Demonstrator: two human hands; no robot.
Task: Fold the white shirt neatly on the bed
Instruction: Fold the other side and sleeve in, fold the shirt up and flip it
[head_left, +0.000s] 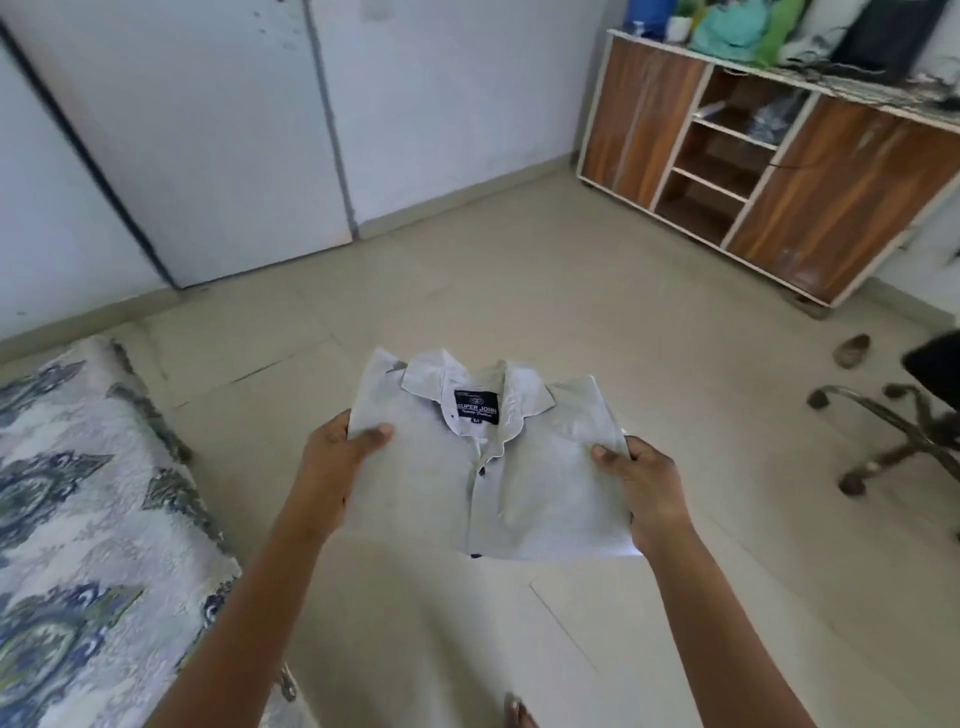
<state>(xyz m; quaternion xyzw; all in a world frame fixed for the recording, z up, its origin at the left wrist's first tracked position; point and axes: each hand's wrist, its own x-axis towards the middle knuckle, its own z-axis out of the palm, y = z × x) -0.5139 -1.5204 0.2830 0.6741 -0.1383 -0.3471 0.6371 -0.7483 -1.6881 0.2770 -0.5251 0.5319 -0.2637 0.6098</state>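
In the head view, the wooden cabinet (810, 208) stands far to the right of the bed (78, 519). Its open shelves (727, 156) hold something grey, too blurred to name. Its top surface (883, 91) carries teal and green bags (732, 26). The white shirt (498, 483) is folded and hangs in the air over the floor (519, 286), just right of the bed and not on it. The left hand (332, 467) and the right hand (649, 493) each grip one side edge of it, thumbs on top. A chair base (893, 441) stands further right of the bed.
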